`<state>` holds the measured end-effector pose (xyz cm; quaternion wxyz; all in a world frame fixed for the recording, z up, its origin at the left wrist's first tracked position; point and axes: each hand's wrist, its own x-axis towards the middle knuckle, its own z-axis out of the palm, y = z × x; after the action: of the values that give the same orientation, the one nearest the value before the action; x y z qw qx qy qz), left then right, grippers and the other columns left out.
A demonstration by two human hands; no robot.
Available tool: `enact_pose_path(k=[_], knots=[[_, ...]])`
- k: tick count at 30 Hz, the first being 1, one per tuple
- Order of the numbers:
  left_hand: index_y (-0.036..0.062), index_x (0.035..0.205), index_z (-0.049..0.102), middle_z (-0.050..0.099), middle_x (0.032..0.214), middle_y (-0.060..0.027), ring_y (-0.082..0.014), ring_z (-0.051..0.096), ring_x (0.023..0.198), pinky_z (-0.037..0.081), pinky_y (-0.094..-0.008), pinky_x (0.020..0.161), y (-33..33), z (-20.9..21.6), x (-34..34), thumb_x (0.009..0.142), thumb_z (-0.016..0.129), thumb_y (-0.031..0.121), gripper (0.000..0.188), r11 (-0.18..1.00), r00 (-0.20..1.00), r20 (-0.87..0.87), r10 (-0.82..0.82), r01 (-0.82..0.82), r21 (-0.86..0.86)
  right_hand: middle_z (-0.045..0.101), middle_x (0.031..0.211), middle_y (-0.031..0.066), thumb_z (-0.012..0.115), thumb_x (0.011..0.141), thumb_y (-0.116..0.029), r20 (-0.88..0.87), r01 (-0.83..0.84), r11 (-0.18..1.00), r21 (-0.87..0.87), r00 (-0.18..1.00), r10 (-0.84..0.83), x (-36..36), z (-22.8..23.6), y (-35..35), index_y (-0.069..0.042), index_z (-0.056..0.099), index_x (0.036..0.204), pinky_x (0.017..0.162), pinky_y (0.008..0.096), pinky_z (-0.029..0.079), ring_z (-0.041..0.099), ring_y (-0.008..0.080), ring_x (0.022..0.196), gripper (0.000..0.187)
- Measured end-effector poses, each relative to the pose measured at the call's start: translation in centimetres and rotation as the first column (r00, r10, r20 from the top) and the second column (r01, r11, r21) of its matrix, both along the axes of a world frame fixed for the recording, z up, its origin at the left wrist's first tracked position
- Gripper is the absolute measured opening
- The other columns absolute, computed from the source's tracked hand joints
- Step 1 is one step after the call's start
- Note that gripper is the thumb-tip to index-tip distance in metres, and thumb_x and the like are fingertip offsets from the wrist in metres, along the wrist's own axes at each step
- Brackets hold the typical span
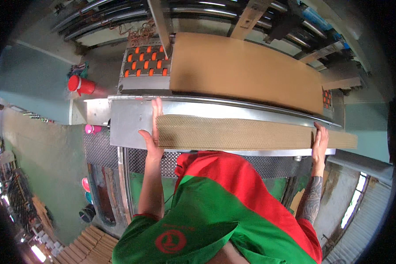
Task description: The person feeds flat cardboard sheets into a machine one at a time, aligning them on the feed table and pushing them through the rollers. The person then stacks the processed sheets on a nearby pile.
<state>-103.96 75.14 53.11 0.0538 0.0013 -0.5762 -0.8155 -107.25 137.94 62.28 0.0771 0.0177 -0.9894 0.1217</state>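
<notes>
A long stack of corrugated cardboard sheets (pixel 237 134) lies across the bare metal table (pixel 125 127) in front of me, its fluted edges facing up. My left hand (pixel 154 134) stands upright against the stack's left end, fingers stretched and thumb spread apart. Toward the right end, my right hand (pixel 320 141) rests across the stack with its fingers extended along the fluted face. Its palm side is hidden. Just beyond the table's far rail sits a large flat brown cardboard stack (pixel 246 72) in the machine.
Orange rollers (pixel 146 61) flank the machine bed, with metal bars above. A red jug (pixel 80 85) and a pink cup (pixel 92 129) stand at the left. Chequered metal plate (pixel 101 149) runs below the table. Stacked cardboard (pixel 86 246) fills the lower left.
</notes>
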Motion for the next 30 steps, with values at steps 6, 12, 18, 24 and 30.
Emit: enact_pose_path(k=[6,12,18,24,30], knots=[[-0.0052,0.116,0.059,0.061,0.124,-0.0211,-0.0344,0.054,0.125,0.020,-0.0534,0.128,-0.2,-1.2,1.0,0.104,0.009,0.071,0.092,0.993,0.996,-0.026,0.088,-0.086,0.083,0.068,0.110,0.0197,0.026,0.112,-0.043,-0.120,-0.097,0.995,-0.008,0.988,0.095,1.3,0.0,0.1,-0.001,0.069,0.117,0.116,0.0521,0.039,0.062,0.0412,0.108,0.061],[-0.0056,0.103,0.063,0.065,0.110,-0.0213,-0.0348,0.060,0.113,0.023,-0.0570,0.127,2.2,0.6,2.9,0.106,0.017,0.049,0.071,0.982,0.983,-0.029,0.180,-0.182,-0.058,0.070,0.117,0.0208,0.021,0.111,-0.048,-0.055,-0.016,0.999,-0.050,0.998,0.013,2.5,0.2,1.0,0.000,0.069,0.115,0.121,0.0541,0.035,0.063,0.0413,0.120,0.068],[-0.0105,0.156,0.039,0.032,0.169,-0.0278,-0.0364,0.026,0.160,0.011,-0.0515,0.132,4.7,3.7,4.4,0.108,0.009,0.067,0.095,0.965,0.953,0.162,0.255,-0.242,-0.099,0.048,0.162,0.0172,0.016,0.109,-0.062,0.052,-0.035,0.999,0.023,0.998,0.033,2.3,0.6,0.8,-0.008,0.055,0.152,0.129,0.0573,0.017,0.036,0.0377,0.155,0.079],[0.0003,0.169,0.005,0.003,0.178,-0.0187,-0.0314,0.002,0.165,-0.002,-0.0462,0.132,4.2,4.3,2.9,0.100,0.009,0.083,0.108,0.997,0.989,0.124,0.075,-0.071,-0.030,0.038,0.170,0.0106,0.010,0.106,-0.071,0.148,-0.045,0.995,0.087,0.989,0.032,0.7,1.1,0.5,-0.012,0.044,0.163,0.130,0.0564,0.008,0.025,0.0325,0.161,0.089],[0.0033,0.170,0.002,0.001,0.178,-0.0183,-0.0315,-0.001,0.165,-0.004,-0.0452,0.132,3.5,5.0,2.4,0.097,0.009,0.086,0.111,0.995,0.986,0.160,0.048,-0.034,-0.089,0.041,0.169,0.0088,0.012,0.107,-0.069,0.215,-0.055,0.997,0.054,0.976,0.042,0.1,1.2,1.5,-0.011,0.046,0.161,0.131,0.0560,0.007,0.027,0.0310,0.161,0.086]])
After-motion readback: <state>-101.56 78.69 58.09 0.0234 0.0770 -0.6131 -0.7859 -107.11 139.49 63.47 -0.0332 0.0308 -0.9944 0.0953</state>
